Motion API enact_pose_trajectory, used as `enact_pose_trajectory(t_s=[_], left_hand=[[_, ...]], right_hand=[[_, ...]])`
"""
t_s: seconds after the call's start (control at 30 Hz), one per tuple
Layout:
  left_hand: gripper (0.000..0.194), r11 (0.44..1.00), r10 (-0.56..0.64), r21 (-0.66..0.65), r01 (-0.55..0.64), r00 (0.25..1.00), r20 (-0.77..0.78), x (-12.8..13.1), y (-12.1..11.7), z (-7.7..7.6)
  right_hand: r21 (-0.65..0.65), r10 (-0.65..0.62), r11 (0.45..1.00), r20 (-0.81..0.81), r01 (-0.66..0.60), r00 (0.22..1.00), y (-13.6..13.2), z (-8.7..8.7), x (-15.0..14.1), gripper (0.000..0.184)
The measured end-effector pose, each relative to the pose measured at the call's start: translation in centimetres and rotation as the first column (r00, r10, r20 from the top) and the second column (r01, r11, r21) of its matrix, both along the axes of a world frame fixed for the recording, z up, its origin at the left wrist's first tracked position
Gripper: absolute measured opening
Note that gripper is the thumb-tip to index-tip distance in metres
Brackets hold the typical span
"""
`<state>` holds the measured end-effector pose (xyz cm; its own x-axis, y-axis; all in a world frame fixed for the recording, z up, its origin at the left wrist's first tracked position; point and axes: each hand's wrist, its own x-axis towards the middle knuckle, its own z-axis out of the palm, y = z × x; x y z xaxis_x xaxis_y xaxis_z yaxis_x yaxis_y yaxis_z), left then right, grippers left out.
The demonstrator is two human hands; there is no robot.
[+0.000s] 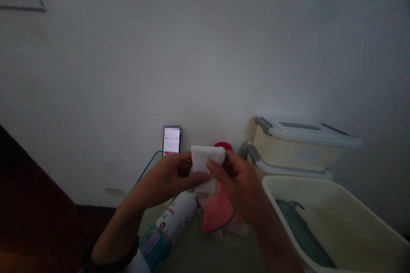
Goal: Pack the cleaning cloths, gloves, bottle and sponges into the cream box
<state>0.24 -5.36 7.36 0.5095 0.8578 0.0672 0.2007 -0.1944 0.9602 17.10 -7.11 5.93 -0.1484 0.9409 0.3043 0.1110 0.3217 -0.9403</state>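
Note:
A folded white cloth is held up in front of me between both hands. My left hand grips its left side, with the thumb laid across the lower front. On the right, my right hand pinches it, thumb pressed on the front and fingers behind. Below the hands lies a crumpled pink cloth with a dark edge, beside some pale fabric. A white cylindrical container with a teal printed label lies slanted under my left forearm. Part of a red round object shows behind the white cloth.
A phone with a lit timer screen leans against the wall. Two stacked lidded storage boxes stand at right. Before them, a cream basin holds a dark green item. Everything rests on a greenish tabletop.

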Motion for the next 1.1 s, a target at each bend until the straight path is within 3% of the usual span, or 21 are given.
enact_pose_trajectory(t_s=[0.1, 0.23, 0.37, 0.43, 0.5, 0.6, 0.7, 0.8, 0.97, 1.1], left_hand=[[0.018, 0.996, 0.085, 0.020, -0.084, 0.996, -0.017, 0.7, -0.9, 0.5], [0.024, 0.976, 0.191, 0.133, -0.171, 0.970, -0.151, 1.6, -1.8, 0.5], [0.040, 0.909, 0.289, 0.394, -0.137, 0.889, -0.356, 3.3, -2.1, 0.3], [0.045, 0.886, 0.297, 0.454, -0.093, 0.867, -0.401, 4.6, -2.3, 0.0], [0.042, 0.928, 0.183, 0.372, -0.034, 0.909, -0.373, 6.0, -2.3, -0.7], [0.036, 0.995, -0.024, 0.096, 0.039, 0.988, -0.153, 8.6, -1.9, -3.0], [0.041, 0.967, 0.080, -0.245, -0.070, 0.996, 0.030, 11.5, -1.5, -6.2], [0.052, 0.933, 0.067, -0.355, -0.056, 0.998, 0.017, 14.2, -1.7, -8.2], [0.069, 0.846, 0.088, -0.533, -0.012, 0.989, 0.117, 17.0, -2.5, -8.4], [0.057, 0.835, 0.156, -0.549, -0.034, 0.972, 0.177, 18.0, -2.2, -8.1]], right_hand=[[-0.014, 0.019, 1.000, -0.076, -0.020, 0.997, -0.7, 0.9, 0.1, 0.023], [-0.003, 0.049, 0.999, -0.052, -0.050, 0.997, -0.8, 1.3, 0.8, 0.020], [0.003, 0.035, 0.999, 0.037, -0.035, 0.999, -0.8, 0.7, 2.7, 0.019], [-0.017, 0.005, 1.000, 0.040, -0.004, 0.999, -1.1, 0.4, 4.2, 0.019], [-0.048, -0.025, 0.999, 0.010, 0.025, 1.000, -1.5, 0.3, 5.8, 0.020], [-0.056, -0.104, 0.993, -0.003, 0.104, 0.995, -2.1, 0.4, 8.3, 0.024], [-0.058, -0.174, 0.983, -0.018, 0.172, 0.985, -2.6, 0.6, 10.8, 0.026], [-0.035, -0.225, 0.974, -0.044, 0.224, 0.973, -2.9, 1.0, 12.8, 0.027], [-0.020, -0.282, 0.959, -0.049, 0.281, 0.958, -3.3, 1.2, 14.7, 0.028], [-0.030, -0.301, 0.954, -0.060, 0.300, 0.952, -3.4, 1.1, 15.4, 0.028]])
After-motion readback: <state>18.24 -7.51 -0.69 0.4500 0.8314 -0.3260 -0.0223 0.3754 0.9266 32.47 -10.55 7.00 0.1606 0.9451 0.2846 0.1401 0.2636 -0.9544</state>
